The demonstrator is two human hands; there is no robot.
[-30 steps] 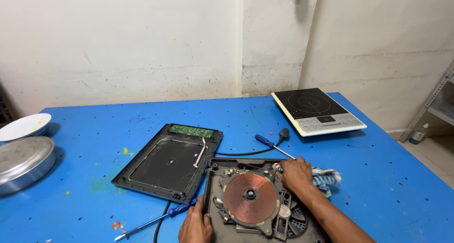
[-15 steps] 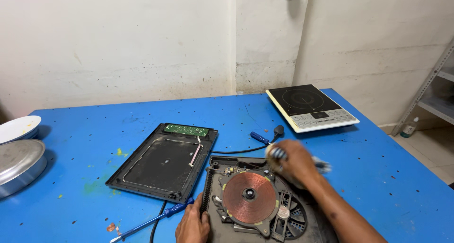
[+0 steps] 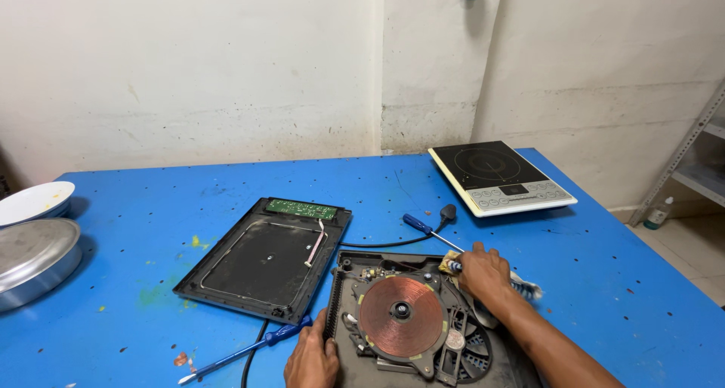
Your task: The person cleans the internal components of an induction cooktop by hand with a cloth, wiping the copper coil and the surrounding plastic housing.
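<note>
An opened induction cooker base [image 3: 355,271] with a copper coil [image 3: 400,316] lies at the near edge of the blue table [image 3: 136,214]. My left hand [image 3: 311,358] rests on the base's left edge, fingers curled against it. My right hand [image 3: 483,275] is at the base's upper right corner, closed around a small brush-like tool [image 3: 529,288]. The tool's blue tip pokes out on the left and a frayed whitish end on the right. A blue-handled screwdriver [image 3: 419,225] lies just beyond my right hand. A second blue screwdriver [image 3: 249,350] lies left of my left hand.
The removed black top panel [image 3: 264,259] with a green circuit board [image 3: 300,208] lies left of the base. A black cord and plug [image 3: 447,213] run behind it. An intact induction cooker [image 3: 498,178] sits far right. A metal pan [image 3: 30,256] and white bowl [image 3: 30,201] stand at the left edge. A shelf [image 3: 702,154] stands at the right.
My right hand lifted toward the screwdriver half a second ago and has come back down to the base's upper right corner. My left hand has stayed on the base.
</note>
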